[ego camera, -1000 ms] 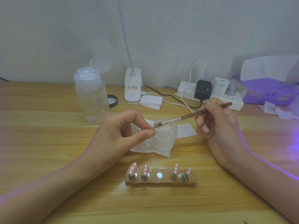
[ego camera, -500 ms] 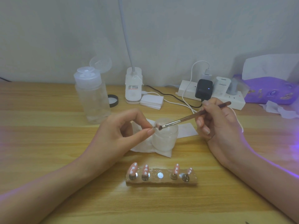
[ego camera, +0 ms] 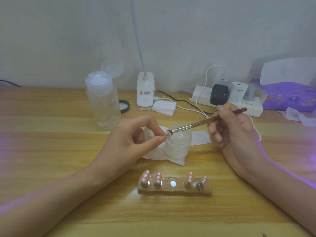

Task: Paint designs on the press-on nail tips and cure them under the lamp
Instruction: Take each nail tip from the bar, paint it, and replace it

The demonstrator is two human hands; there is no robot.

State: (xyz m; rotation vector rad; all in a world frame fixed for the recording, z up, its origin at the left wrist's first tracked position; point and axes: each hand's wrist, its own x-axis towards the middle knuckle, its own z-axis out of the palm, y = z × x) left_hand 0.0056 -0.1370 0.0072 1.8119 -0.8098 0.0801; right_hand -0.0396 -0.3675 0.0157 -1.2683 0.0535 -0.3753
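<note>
My left hand (ego camera: 130,142) pinches a small piece between thumb and forefinger; it is too small to identify. My right hand (ego camera: 234,127) grips a thin brown brush (ego camera: 193,125), and its bristle tip touches that piece above a frosted jar (ego camera: 178,144). In front of me lies a wooden holder (ego camera: 174,191) with several pink nail tips (ego camera: 145,175) dotted white, standing on metal pegs. Its middle spot (ego camera: 173,183) shows only a bare metal disc.
A white tissue (ego camera: 153,155) lies under the jar. Behind stand a clear flip-top bottle (ego camera: 104,103), a black lid (ego camera: 124,106), a white lamp base (ego camera: 145,93), white pads (ego camera: 164,107), a power strip (ego camera: 253,108) with cables and a purple pack (ego camera: 289,96). Violet light falls from the right.
The brush tip has shifted a little to the right and down against the pinched piece. Both hands otherwise stay where they were.
</note>
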